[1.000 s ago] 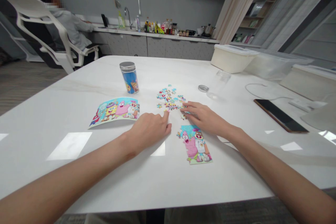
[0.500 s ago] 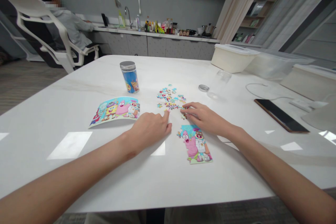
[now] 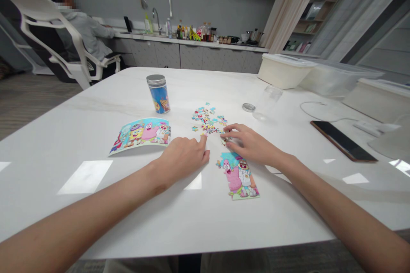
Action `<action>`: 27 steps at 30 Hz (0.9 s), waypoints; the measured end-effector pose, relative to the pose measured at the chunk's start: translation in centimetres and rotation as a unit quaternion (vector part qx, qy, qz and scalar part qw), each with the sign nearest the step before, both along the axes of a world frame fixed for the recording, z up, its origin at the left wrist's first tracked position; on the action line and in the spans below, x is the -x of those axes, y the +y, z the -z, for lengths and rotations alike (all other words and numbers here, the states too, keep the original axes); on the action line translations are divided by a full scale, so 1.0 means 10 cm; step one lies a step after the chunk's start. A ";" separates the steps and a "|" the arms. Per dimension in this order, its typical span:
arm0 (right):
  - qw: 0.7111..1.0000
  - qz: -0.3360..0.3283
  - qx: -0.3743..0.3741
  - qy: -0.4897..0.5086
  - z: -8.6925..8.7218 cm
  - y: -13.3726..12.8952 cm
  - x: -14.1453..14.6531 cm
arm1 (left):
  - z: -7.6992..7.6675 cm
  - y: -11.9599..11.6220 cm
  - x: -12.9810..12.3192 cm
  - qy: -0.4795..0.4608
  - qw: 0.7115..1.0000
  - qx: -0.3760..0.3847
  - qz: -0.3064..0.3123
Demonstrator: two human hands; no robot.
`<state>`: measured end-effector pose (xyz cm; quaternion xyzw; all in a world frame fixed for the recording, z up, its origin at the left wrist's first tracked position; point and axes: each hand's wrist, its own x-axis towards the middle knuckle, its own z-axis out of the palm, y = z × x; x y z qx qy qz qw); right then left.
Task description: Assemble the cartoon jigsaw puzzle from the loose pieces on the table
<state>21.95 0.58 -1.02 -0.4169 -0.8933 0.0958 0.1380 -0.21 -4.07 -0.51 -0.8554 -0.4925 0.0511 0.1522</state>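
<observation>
Loose jigsaw puzzle pieces [image 3: 205, 116] lie in a small heap on the white table. My left hand [image 3: 187, 153] is just in front of the heap, index finger stretched out and its tip at a small yellowish piece. The thumb stands apart and the other fingers are curled. My right hand [image 3: 248, 143] is open at the heap's right edge, fingers apart over several pieces; what its fingertips touch is partly hidden. Below it lies a joined puzzle section [image 3: 240, 177] with a pink starfish and another cartoon figure. To the left is a curved picture sheet [image 3: 141, 134] of the cartoon characters.
A lidded jar [image 3: 158, 94] with a blue wrap stands behind the sheet. At right are a clear jar [image 3: 267, 102], a metal lid [image 3: 248, 107], a phone [image 3: 342, 140], a cable and storage boxes [image 3: 285, 70]. A person [image 3: 83, 30] sits at the back left.
The fingers of my right hand have spread a little further apart over the pieces. My left hand and the joined section look the same.
</observation>
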 end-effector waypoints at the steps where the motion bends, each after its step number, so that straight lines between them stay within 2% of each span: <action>1: 1.000 0.000 -0.003 0.001 0.01 0.00 0.00 | 0.00 0.00 0.00 -0.001 1.000 -0.002 0.000; 7: 1.000 -0.008 -0.013 0.017 0.01 0.01 0.00 | -0.01 0.00 0.00 -0.001 1.000 -0.001 0.006; 16: 0.999 0.014 0.020 0.033 -0.04 -0.02 0.01 | -0.03 0.00 0.00 -0.018 1.000 0.011 0.004; 24: 0.990 0.004 0.029 0.136 0.01 0.03 0.01 | -0.01 0.01 0.01 -0.025 1.000 0.017 0.002; 27: 0.973 0.030 0.084 0.214 0.00 0.04 0.03 | -0.02 0.01 0.01 -0.021 1.000 0.012 0.003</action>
